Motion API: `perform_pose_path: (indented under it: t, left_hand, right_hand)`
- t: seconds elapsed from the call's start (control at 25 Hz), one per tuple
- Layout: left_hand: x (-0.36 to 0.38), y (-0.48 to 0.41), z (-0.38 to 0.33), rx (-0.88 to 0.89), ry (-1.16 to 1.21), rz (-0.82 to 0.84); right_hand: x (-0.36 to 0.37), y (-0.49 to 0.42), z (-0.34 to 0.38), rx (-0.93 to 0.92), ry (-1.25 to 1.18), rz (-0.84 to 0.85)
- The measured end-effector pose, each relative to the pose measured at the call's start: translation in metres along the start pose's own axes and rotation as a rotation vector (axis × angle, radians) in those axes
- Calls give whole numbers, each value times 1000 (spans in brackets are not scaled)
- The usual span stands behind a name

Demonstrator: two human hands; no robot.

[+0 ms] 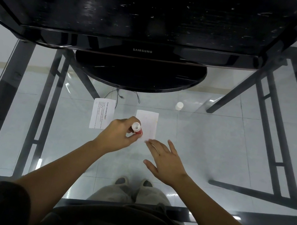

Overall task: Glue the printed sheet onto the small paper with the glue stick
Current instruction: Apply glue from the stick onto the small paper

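Note:
On the glass table, the printed sheet (102,113) lies at centre left with its text facing up. Just to its right lies the small blank paper (146,125). My left hand (117,135) is shut on the red and white glue stick (136,128), held upright over the small paper's near left corner. Fingers spread, my right hand (164,161) lies flat, its fingertips pressing the small paper's near edge. The glue stick's white cap (179,106) stands apart, beyond the small paper to the right.
A black Samsung monitor (142,50) on a round stand (138,75) fills the far half of the glass table (217,144). Thin cables (119,95) hang near the printed sheet's far edge. Black table frame bars run along both sides.

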State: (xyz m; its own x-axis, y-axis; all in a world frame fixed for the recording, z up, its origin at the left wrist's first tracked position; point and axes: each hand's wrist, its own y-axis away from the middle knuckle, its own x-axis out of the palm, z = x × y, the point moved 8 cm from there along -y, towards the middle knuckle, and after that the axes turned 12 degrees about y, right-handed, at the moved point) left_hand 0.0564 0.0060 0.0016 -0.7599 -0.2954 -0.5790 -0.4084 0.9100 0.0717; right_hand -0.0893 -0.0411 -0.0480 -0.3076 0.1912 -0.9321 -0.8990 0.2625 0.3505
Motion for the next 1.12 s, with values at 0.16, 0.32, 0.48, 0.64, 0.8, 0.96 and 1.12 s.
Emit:
perform_pose_path:
  t: [0.16, 0.32, 0.48, 0.64, 0.8, 0.96, 1.12]
  left_hand:
    - [-8, 3, 5, -62, 11, -117]
    - [-20, 7, 7, -89, 55, -263]
    - [-24, 10, 24, -327, 307, -375]
    - [2, 22, 47, -667, 1042, -471]
    - [22, 27, 45, -792, 1490, -477]
    - [25, 15, 36, -732, 1281, -352]
    - [21, -13, 21, -646, 1213, -271]
  right_hand:
    - [1, -3, 1, 20, -8, 13]
    - [-1, -6, 1, 20, -21, -6]
    - [-5, -9, 1, -3, -30, -38]
    - [-6, -11, -1, 14, -87, -58]
    - [-12, -12, -3, 30, -141, -122]
    - [-21, -16, -16, 133, -268, -211]
    - [-21, -23, -42, 294, -253, -231]
